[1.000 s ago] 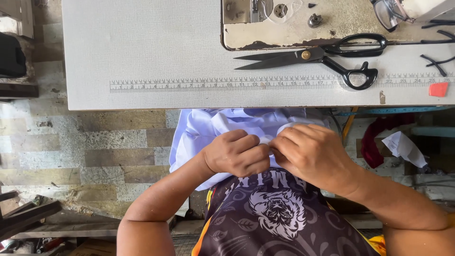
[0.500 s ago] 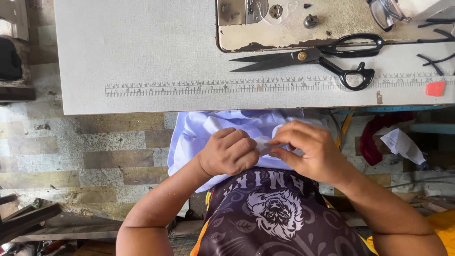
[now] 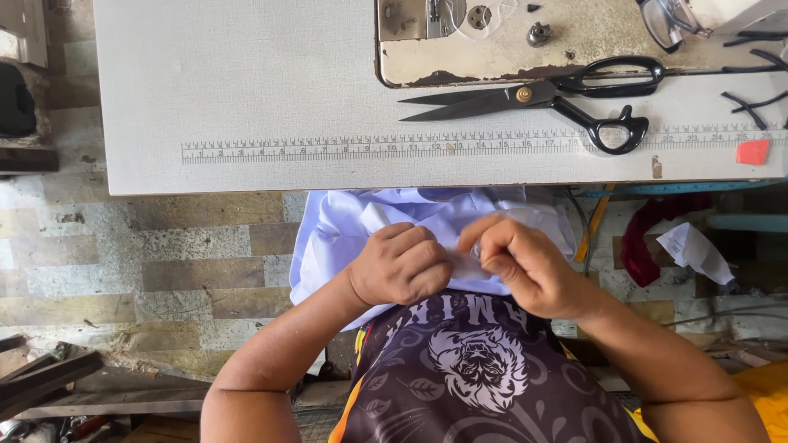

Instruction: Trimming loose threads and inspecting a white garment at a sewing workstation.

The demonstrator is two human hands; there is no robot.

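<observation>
Tailoring workshop: sewing machine base (image 3: pixel 492 49) at the far edge of a white worktable (image 3: pixel 246 82), printed ruler strip (image 3: pixel 369 148) along its near edge, large black scissors (image 3: pixel 542 97), worn brick floor (image 3: pixel 148 262).

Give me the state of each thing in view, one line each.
Left hand: curled shut on the cloth.
Right hand: fingers pinching the cloth.
Pale blue cloth: bunched in the lap, below the table edge.
Scissors: blades closed, lying flat, untouched.
Table: printed ruler along its near edge.
Glasses: resting at the top edge, partly cut off.
Red chalk: lying near the table's edge.
</observation>
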